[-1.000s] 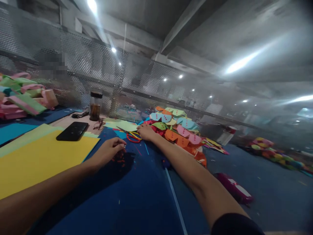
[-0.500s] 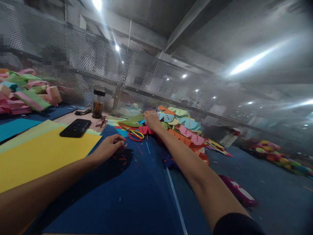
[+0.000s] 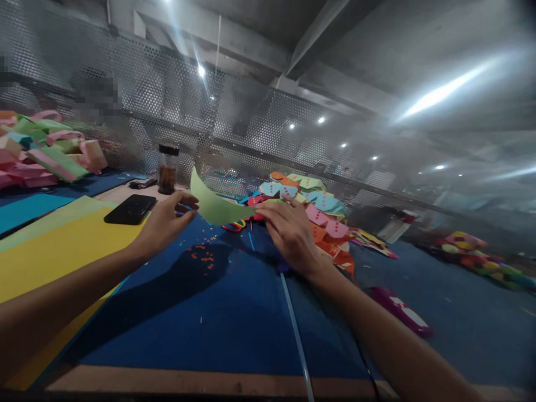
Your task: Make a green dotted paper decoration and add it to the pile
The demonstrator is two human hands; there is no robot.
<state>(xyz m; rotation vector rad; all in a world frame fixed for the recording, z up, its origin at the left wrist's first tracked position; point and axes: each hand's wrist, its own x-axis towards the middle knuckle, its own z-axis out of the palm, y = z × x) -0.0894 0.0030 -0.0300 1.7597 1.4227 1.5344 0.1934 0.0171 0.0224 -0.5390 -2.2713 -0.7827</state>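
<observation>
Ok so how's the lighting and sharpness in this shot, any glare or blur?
Head view: the ceiling light glares into a streak at upper right; head view: a dark shadow lies across the blue surface; head view: the colourful pile at far right looks soft, the light-green paper clearer.

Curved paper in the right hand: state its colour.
Light green curved paper, best seen in the head view.

On my feed, a perforated metal partition (image 3: 280, 114) stands behind the blue tabletop (image 3: 243, 324), with a grey ceiling beam (image 3: 319, 40) and white lights (image 3: 450, 89) above.
</observation>
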